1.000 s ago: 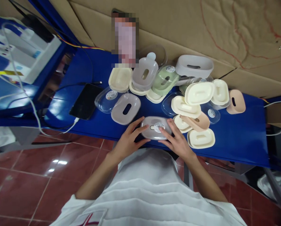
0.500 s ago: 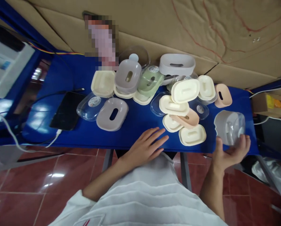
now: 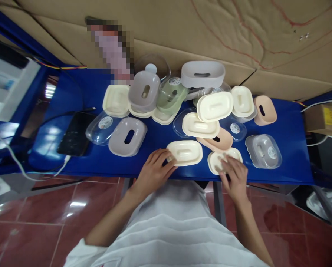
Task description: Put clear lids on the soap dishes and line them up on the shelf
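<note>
My left hand (image 3: 155, 171) pinches the left end of an oval cream plastic lid (image 3: 186, 152) with a raised bar in its middle. The lid lies near the front edge of the blue table. Another cream lid (image 3: 216, 163) is under the bent fingers of my right hand (image 3: 234, 177), whose thumb is at its front edge. Just behind it is a peach slotted holder (image 3: 218, 140), partly covered by a further cream lid (image 3: 200, 125). To the right sits a grey container with a clear cover (image 3: 264, 151), touched by neither hand.
Several grey, green and cream pieces stand along the back, including a grey slotted holder (image 3: 203, 74) and a green one (image 3: 173, 97). A peach holder (image 3: 265, 110) is at right. Left lie a grey holder (image 3: 128, 137), a clear cover (image 3: 101, 126) and a cabled black phone (image 3: 74, 133).
My right hand has let go of the clear-covered grey container and moved left onto a cream lid. My left hand, earlier lying open, now grips another cream lid, which has shifted left and forward.
</note>
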`<action>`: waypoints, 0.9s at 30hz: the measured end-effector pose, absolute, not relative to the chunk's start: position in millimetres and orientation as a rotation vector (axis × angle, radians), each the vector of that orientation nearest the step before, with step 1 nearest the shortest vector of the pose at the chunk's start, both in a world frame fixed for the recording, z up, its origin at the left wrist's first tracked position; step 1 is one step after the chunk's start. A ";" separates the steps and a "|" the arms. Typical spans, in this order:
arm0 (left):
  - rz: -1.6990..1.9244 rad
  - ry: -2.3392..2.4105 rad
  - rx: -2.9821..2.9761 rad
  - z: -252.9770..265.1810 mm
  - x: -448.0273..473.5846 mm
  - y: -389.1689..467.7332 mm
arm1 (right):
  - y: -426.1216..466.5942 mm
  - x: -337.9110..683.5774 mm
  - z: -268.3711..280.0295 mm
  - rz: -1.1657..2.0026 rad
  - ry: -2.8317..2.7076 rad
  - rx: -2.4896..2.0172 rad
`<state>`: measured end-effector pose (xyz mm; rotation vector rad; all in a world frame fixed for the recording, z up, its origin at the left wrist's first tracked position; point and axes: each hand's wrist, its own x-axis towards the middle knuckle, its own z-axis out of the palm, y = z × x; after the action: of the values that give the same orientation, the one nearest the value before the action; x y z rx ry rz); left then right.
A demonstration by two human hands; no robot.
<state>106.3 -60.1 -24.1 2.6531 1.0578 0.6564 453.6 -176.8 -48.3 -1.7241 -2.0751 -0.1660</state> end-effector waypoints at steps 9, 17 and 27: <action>0.697 1.158 2.498 -23.7 60.5 -68.5 | -138.1 404.7 -36.5 -0.169 -1.844 -1.753; 0.768 1.072 2.514 -34.6 78.6 -68.3 | -107.7 414.7 7.6 -0.005 -1.970 -1.617; 0.727 1.060 2.556 -30.7 74.5 -64.0 | -107.9 348.2 -9.8 0.302 -2.319 -1.220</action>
<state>74.5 -64.0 -30.7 2.5558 1.0598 0.7267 348.2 -107.9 -9.8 -1.2197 -2.3188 0.3024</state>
